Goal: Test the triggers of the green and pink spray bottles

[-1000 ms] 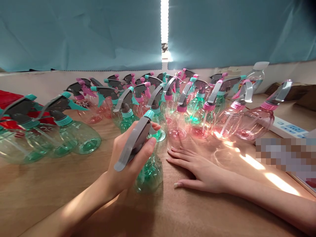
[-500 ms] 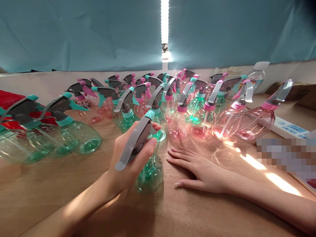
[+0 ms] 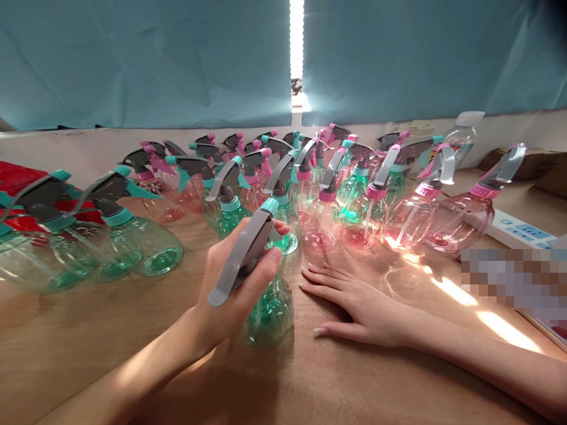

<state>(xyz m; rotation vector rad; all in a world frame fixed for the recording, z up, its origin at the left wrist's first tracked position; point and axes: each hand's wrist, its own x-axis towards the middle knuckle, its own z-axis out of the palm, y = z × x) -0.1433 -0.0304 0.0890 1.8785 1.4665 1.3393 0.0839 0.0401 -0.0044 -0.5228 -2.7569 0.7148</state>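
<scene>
Green trigger spray bottle [image 3: 269, 316]: head view, the only one available. I find it directly in front of me on the wood-grain table [image 3: 332, 378], its base apparently resting on the surface. My left hand [image 3: 243, 298] is wrapped around its neck and sprayer head, thumb along the near side; the grey back of the sprayer lies over the hand, and the turquoise nozzle points away from me. Whether the trigger is pressed I cannot tell, as my grip hides it.

My right hand [image 3: 363, 313] lies palm down on the table beside the bottle, fingers extended, gripping nothing and apart from the bottle.

Recent change: none of substance. Grip and bottle position hold, which I judge to be a steady pause in the handling.

Against the picture of a second ago, the whole scene sits marginally further right in the view; I attribute this to a slight head movement, not to any displaced item.

Surroundings: pink-collared spray bottles [image 3: 321, 224] stand beyond my right hand among further green ones; a separate group of turquoise-collared spray bottles [image 3: 162, 248] is at left, with red material [image 3: 18, 177] behind it.
</scene>
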